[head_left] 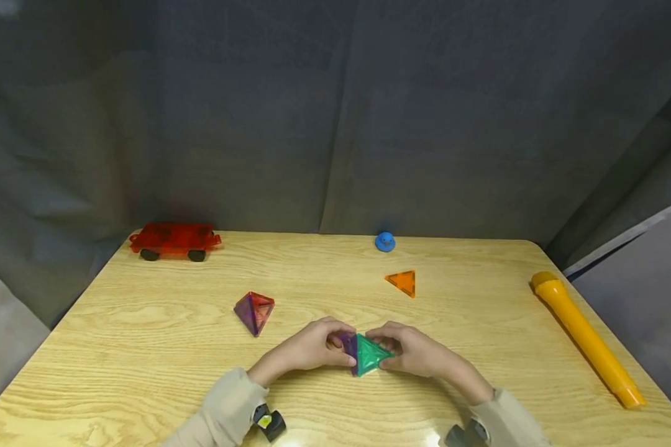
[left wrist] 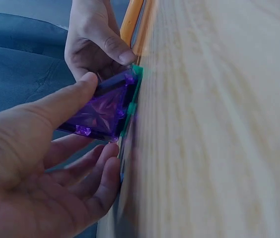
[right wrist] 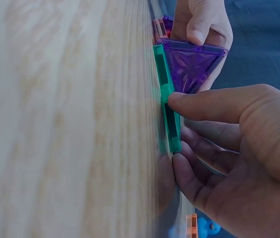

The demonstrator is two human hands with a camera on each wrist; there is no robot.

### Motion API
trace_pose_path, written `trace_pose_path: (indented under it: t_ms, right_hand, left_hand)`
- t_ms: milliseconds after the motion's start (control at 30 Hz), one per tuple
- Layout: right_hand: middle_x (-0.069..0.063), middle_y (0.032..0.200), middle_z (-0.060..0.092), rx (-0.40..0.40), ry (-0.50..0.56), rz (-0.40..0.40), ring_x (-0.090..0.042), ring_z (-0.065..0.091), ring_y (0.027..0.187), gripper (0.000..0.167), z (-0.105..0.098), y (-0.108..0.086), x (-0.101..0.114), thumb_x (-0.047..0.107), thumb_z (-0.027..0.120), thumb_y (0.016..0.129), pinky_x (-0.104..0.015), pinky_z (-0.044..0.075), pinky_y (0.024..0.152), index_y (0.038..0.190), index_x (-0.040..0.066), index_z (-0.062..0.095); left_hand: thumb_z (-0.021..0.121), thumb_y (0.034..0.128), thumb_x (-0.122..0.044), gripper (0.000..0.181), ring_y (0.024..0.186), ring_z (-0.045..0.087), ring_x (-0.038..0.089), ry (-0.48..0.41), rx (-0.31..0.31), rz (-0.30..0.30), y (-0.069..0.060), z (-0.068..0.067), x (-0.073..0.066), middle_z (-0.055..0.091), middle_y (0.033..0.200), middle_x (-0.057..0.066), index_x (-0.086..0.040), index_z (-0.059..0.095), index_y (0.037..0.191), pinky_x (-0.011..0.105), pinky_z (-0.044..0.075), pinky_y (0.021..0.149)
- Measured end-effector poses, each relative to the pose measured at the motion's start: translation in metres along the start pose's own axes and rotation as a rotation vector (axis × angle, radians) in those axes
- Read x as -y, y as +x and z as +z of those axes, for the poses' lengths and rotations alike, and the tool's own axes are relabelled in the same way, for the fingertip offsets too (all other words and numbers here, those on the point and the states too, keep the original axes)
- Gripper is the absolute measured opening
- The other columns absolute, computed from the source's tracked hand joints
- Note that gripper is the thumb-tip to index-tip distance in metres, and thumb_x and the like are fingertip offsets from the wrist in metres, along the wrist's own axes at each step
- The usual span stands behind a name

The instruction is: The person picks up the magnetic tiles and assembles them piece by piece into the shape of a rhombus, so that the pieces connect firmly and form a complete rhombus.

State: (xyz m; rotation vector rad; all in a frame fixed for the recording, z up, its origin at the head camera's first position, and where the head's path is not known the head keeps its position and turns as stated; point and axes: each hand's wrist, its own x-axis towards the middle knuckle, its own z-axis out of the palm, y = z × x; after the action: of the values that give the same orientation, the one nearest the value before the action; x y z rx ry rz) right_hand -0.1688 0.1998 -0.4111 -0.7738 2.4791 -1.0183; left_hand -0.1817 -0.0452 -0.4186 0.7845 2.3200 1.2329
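Observation:
Near the front middle of the table, a purple see-through triangular magnetic tile [left wrist: 100, 109] meets a green triangular magnetic tile [head_left: 371, 355] along one edge. The green tile lies close to the wood, while the purple one rises from it at an angle. My left hand [head_left: 317, 344] pinches the purple tile, thumb on its face and fingers beneath. From the other side my right hand [head_left: 416, 352] holds the green tile by its edges, its thumb [right wrist: 209, 104] pressed on the rim.
A red and purple tile pyramid [head_left: 254, 312] stands to the left. Farther back are an orange triangular tile [head_left: 406, 283], a small blue duck [head_left: 385, 242] and a red wheeled toy [head_left: 173, 241]. A long yellow-orange tube [head_left: 587, 341] lies along the right edge. Dark cloth hangs behind.

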Motion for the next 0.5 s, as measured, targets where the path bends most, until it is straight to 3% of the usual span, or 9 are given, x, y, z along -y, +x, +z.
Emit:
trace_pose_path:
  t_ms: [233, 400, 500]
  right_hand:
    - [-0.005, 0.107, 0.059, -0.011, 0.010, 0.008, -0.017, 0.051, 0.091, 0.044, -0.003, -0.001, -0.001, 0.015, 0.068, 0.088, -0.024, 0.048, 0.076, 0.127, -0.001, 0.056]
    - [-0.012, 0.119, 0.061, -0.134, -0.069, 0.049, -0.029, 0.057, 0.105, 0.037, -0.012, -0.002, -0.008, 0.019, 0.063, 0.093, -0.040, 0.051, 0.086, 0.125, 0.001, 0.059]
    - [-0.016, 0.125, 0.059, -0.212, -0.117, 0.078, -0.037, 0.053, 0.118, 0.038, -0.018, -0.002, -0.016, 0.017, 0.062, 0.093, -0.049, 0.046, 0.095, 0.127, 0.001, 0.058]
  left_hand:
    - [0.074, 0.0838, -0.025, 0.055, 0.096, 0.059, 0.015, -0.026, 0.011, 0.002, 0.001, 0.000, 0.001, 0.060, 0.120, 0.009, -0.002, 0.055, 0.131, 0.020, 0.051, 0.078]
    - [0.075, 0.0832, -0.024, 0.055, 0.095, 0.059, 0.013, -0.013, 0.007, -0.002, 0.001, 0.000, 0.000, 0.061, 0.118, 0.008, -0.002, 0.056, 0.130, 0.020, 0.050, 0.077]
    - [0.075, 0.0827, -0.023, 0.055, 0.094, 0.058, 0.013, -0.007, 0.006, -0.002, 0.001, 0.001, -0.001, 0.062, 0.115, 0.007, -0.002, 0.056, 0.130, 0.021, 0.049, 0.077]
